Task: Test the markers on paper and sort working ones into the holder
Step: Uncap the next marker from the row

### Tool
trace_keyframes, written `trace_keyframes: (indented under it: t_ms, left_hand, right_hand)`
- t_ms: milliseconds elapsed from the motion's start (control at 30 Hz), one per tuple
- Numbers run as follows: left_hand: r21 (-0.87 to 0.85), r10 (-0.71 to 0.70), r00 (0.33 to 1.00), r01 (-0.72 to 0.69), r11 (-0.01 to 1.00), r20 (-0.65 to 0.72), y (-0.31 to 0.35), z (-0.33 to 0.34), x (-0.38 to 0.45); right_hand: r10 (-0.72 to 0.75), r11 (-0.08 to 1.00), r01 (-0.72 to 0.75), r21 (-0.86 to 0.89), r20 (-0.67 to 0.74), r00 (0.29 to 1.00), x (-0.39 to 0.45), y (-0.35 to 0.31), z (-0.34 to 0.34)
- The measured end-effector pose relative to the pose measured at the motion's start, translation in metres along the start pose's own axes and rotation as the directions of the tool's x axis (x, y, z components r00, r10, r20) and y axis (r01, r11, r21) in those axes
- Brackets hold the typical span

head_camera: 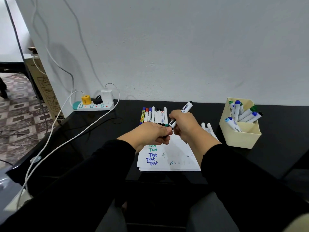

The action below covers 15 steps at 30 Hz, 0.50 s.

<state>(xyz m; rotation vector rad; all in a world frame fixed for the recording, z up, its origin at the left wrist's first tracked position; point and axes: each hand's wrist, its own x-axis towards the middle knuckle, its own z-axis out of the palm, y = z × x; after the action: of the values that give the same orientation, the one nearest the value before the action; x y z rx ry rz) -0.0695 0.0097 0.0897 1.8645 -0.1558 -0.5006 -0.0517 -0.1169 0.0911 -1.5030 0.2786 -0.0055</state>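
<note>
My right hand [184, 126] grips a white whiteboard marker [185, 110] with a dark end, tilted up to the right above the paper. My left hand [154, 133] pinches the marker's black cap [167, 136] at its lower end. Whether cap and marker still touch is hidden by my fingers. Under both hands lies a white paper sheet [177, 158] with "Test" written several times in green and blue. A row of several markers [154, 115] lies behind the paper. The cream holder [242, 136] at the right holds several markers with blue and green caps.
Two white markers [208, 128] lie on the black desk [275, 153] between paper and holder. A power strip [92, 106] with a yellow plug and a white charger sits at the back left, and white cables [66, 139] trail over the desk's left edge.
</note>
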Motion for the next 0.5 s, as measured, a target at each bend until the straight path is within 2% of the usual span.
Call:
trace_keyframes:
  t_ms: [67,133,267,400,433,500]
  left_hand:
    - [-0.066,-0.02,1.0,0.021,0.998,0.013,-0.001,-0.002,0.0]
    - [-0.059,-0.024,0.999,0.023,0.998,-0.033,-0.002,-0.002,0.001]
    - [0.094,0.028,0.984,-0.012,0.995,-0.173,-0.002,0.002,0.003]
    - [0.261,0.088,0.964,-0.02,0.965,-0.252,-0.004,0.0,0.004]
    - [0.242,0.075,0.966,-0.013,0.97,-0.246,-0.004,-0.002,0.004]
    - [0.099,0.018,0.983,0.001,0.995,-0.185,-0.004,-0.006,0.002]
  right_hand:
    - [-0.009,1.0,0.009,-0.004,0.023,1.0,0.003,0.0,0.001]
    - [0.019,0.999,-0.02,-0.029,-0.014,1.0,0.005,-0.001,0.005]
    - [0.12,0.989,-0.13,-0.071,-0.132,0.984,0.006,-0.004,0.017]
    - [0.156,0.986,-0.162,-0.048,-0.118,0.981,0.01,-0.003,0.024]
    - [0.159,0.985,-0.165,-0.045,-0.105,0.982,0.01,-0.003,0.024]
    - [0.145,0.988,-0.148,-0.041,-0.055,0.988,0.012,-0.001,0.024]
